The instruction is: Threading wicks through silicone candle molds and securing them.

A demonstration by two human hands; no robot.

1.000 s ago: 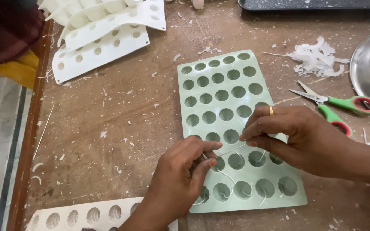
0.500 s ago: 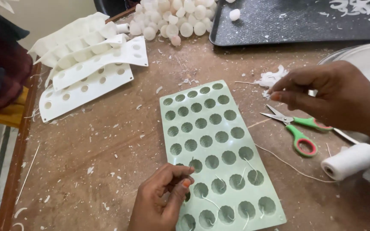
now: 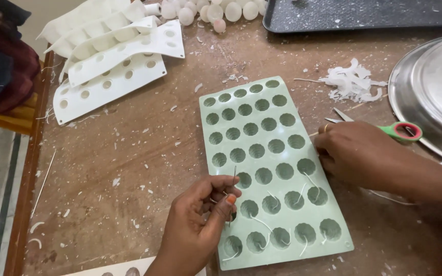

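Down near the front edge, the left hand (image 3: 195, 225) is pinching a thin needle (image 3: 233, 194) between thumb and fingers, its tip pointing up over the left rim of the green mould (image 3: 272, 168). That mould is lying flat in the middle of the table (image 3: 129, 168), its round cups in rows, and white wicks (image 3: 262, 222) are trailing out of the nearer cups. To the right, the right hand (image 3: 359, 156) is resting knuckles-up against the mould's right edge, fingers curled under; whether it is gripping anything cannot be told. Just beyond it, green-handled scissors (image 3: 400, 131) are lying beside a steel plate (image 3: 425, 92) at the right edge. White wax shavings (image 3: 351, 82) are sitting farther back, a dark tray (image 3: 364, 15) is lying along the far edge with pale wax balls (image 3: 216, 10) to its left, and white moulds (image 3: 113, 56) are stacked at the far left.
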